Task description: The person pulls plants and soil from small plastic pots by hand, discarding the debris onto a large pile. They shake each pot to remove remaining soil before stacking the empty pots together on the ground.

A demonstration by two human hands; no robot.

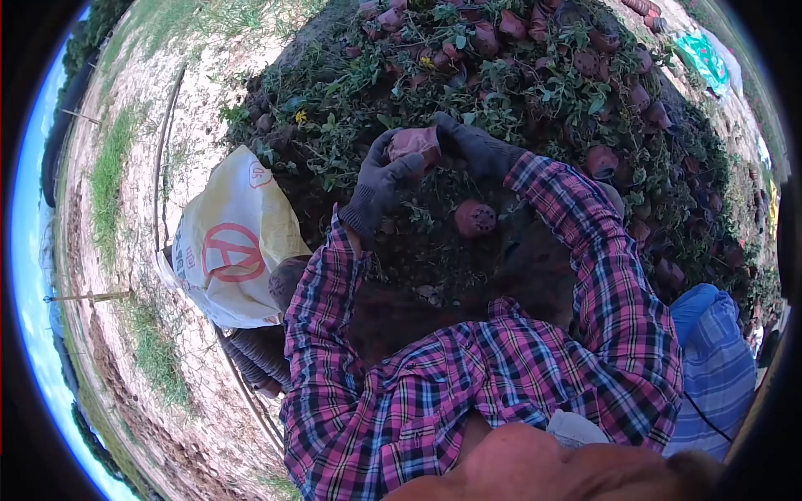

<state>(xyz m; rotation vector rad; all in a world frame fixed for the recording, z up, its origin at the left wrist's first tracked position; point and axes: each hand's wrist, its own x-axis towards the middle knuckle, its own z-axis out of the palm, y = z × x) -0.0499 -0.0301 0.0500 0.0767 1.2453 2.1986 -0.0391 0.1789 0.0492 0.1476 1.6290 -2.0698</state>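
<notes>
The sweet potato (415, 142) is held above dark soil (418, 259), near the vines (518, 92). Left hand (380, 179) and right hand (480, 150) each have a closed grip on it. Probably firm, heavy, dusty; hold the thick middle.

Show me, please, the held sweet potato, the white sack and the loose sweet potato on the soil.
held sweet potato (415, 142), head view, middle of its reddish skin
white sack (230, 250), head view, red emblem on its side
loose sweet potato (474, 219), head view, its round end face
</notes>
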